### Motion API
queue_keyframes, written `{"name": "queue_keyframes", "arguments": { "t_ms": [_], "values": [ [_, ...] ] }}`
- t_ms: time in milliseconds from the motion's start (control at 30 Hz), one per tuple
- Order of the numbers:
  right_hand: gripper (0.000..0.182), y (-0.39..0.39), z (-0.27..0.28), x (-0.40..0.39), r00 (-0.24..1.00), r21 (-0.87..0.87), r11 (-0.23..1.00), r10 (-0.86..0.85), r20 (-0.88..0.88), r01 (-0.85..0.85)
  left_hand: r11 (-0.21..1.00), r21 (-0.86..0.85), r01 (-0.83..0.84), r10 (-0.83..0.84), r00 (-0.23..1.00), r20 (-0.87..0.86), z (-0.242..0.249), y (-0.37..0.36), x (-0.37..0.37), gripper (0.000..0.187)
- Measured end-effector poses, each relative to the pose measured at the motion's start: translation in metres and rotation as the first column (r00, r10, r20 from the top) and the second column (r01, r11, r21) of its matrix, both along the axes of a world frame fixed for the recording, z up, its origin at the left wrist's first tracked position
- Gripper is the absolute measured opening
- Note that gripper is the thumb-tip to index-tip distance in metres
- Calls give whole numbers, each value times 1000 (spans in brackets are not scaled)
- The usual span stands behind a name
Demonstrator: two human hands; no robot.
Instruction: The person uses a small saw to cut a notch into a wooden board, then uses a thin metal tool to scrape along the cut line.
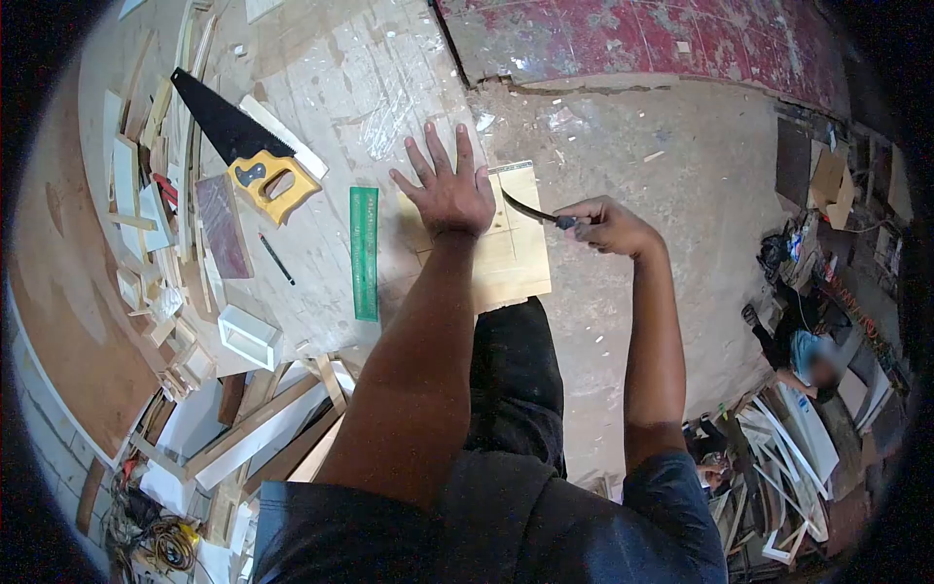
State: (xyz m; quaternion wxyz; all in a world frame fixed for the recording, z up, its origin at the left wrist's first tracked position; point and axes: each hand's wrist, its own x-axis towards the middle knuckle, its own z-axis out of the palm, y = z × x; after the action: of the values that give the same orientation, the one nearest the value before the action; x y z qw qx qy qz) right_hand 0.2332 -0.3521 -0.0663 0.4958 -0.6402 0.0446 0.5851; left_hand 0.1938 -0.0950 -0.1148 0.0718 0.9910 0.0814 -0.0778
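Wooden board (520, 255) lies under the left hand (449, 198), fingers spread seemingly to steady it, those of the right hand (615, 229) clamped on a curved tool (556, 220).

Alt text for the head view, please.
A person's left hand lies spread over a pale, line-marked board; the right hand holds a curved-blade tool partly over it. Further left lie a green strip and a yellow-handled saw.
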Motion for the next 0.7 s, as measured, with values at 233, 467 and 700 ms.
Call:
{"name": "queue_keyframes", "arguments": {
  "t_ms": [233,467,700],
  "values": [
    [42,22,28,-9,971,96,993,-51,-234,75,1000,9,-5,5,1000,-16,-1,0,0,73],
    [25,118,52,-71,526,-128,637,-719,-453,760,1000,0,-1,1,999,41,-3,0,0,75],
    [25,171,0,-120,712,-137,699,-696,93,702,999,-37,28,-23,992,123,-5,1,-2,78]
  ]
}}
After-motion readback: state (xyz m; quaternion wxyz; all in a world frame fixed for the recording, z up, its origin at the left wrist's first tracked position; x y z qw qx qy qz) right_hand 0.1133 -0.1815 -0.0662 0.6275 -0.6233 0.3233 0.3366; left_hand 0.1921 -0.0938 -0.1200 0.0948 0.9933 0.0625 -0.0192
